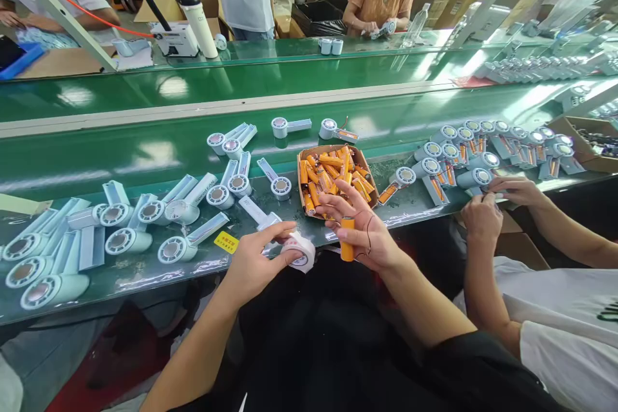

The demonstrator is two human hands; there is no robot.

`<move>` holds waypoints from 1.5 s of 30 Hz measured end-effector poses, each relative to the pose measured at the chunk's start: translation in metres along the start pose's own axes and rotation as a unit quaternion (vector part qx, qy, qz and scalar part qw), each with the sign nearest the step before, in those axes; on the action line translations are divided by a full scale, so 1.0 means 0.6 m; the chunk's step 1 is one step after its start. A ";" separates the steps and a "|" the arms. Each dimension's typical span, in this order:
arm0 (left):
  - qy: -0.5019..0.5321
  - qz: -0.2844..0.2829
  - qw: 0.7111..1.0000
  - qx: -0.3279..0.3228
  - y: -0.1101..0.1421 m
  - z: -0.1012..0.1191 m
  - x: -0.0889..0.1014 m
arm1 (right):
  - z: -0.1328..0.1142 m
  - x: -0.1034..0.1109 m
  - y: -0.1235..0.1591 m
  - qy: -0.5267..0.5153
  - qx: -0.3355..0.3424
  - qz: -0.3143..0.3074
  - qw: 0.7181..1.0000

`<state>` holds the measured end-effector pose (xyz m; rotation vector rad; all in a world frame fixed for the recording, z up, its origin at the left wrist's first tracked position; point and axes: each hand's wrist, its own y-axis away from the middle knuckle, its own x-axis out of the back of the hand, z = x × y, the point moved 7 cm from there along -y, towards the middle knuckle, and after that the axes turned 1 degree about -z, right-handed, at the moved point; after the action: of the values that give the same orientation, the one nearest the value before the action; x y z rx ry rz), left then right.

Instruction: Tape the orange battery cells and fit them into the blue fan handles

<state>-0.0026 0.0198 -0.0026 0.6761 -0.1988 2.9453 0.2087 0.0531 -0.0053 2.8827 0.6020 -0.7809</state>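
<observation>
The orange cylindrical battery [346, 241] is pinched in the right hand [379, 248], near the brown cardboard box [363, 158]; its thin dark wires [369, 246] loop loosely and could snag, straining their joints. The left hand [258, 261] narrowly grips a round white tape roll [300, 251], which could slip.
</observation>
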 end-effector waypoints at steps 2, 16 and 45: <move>-0.010 -0.032 0.999 0.005 0.000 0.011 -0.008 | -0.006 -0.011 0.013 0.075 -0.007 -0.081 0.994; -0.062 -0.145 0.987 0.005 0.004 0.037 -0.055 | 0.047 -0.035 0.016 0.304 -0.043 -0.225 0.925; -0.194 -0.176 0.958 -0.117 -0.188 0.026 -0.103 | -0.214 0.203 0.060 0.137 0.343 0.318 0.873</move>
<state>0.0749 0.1235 -0.0041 1.1135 -0.4055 2.3816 0.3790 0.0868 0.0440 3.4756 -0.7766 -0.5443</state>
